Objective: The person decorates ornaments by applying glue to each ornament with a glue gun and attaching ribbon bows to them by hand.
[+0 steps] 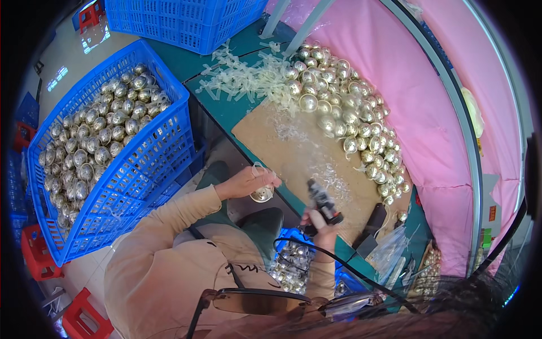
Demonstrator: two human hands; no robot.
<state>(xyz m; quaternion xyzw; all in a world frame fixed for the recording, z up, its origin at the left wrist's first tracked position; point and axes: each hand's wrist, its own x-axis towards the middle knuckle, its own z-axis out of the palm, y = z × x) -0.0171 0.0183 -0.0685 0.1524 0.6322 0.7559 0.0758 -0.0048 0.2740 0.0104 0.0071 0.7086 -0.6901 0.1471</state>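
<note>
My left hand (247,182) is closed around a shiny silver-gold ball (261,192) with a pale loop on it, just off the near edge of the work table. To its right, over the edge of a brown board (254,127), my right hand (322,219) grips a black handheld tool (320,198) with a short nozzle-like front end. The tool's exact kind is not clear, and its tip points away from me. Ball and tool are apart. Many similar balls (339,107) lie heaped along the board's far right side.
A large blue crate (164,148) full of such balls stands at the left. Translucent strips (243,79) are piled on the green table (195,85). Pink fabric (406,107) hangs behind it. A blue container (292,233) of balls sits below the table edge. Red stools (86,322) stand at lower left.
</note>
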